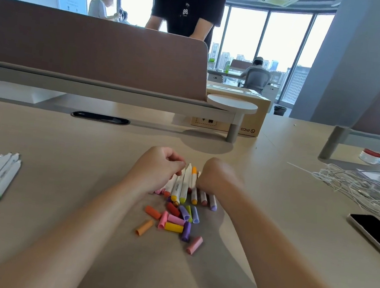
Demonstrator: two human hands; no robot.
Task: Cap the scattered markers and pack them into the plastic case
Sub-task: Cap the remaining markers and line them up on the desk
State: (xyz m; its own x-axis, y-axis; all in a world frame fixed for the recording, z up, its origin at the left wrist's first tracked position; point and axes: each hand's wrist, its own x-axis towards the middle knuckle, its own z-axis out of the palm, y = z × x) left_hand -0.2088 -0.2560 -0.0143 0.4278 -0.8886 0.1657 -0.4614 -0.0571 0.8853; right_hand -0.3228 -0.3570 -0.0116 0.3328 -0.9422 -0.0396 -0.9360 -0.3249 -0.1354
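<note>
Head view: at the table's [63,152] middle, the left hand [157,166] curls its fingers [175,160] round the uncapped markers [185,184]; the right hand [216,175] hides its fingers. Caps [174,221] lie loose toward the near edge and no case is visible: barely begun.

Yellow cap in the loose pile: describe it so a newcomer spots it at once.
On the beige desk, between the person's forearms, loose caps lie heaped nearer the camera than the white markers. The yellow cap lies crosswise in the heap's lower middle, beside a pink cap; its neighbours are pink, purple and orange.
</note>
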